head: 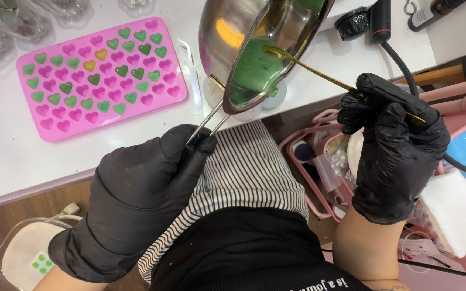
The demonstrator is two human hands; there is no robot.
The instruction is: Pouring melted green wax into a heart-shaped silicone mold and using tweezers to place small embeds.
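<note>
My left hand (pixel 141 188), in a black glove, grips the thin wire handle of a small steel pot (pixel 244 32) and tilts it over the table edge. Green liquid (pixel 257 70) pools at the pot's lower rim. My right hand (pixel 392 145), also gloved in black, holds a long gold spoon (pixel 319 75) whose bowl dips into the green liquid. To the left on the white table (pixel 6 156) lies a pink heart mould (pixel 101 75); many of its cavities hold green filling, two hold yellow-orange, the others show pink.
A black dial knob (pixel 351 22) and a black cable (pixel 405 70) sit at the table's right end. Pink baskets (pixel 319 167) with supplies stand below on the right. Clear containers (pixel 12 21) line the top left. A white round object (pixel 25 253) rests on the floor.
</note>
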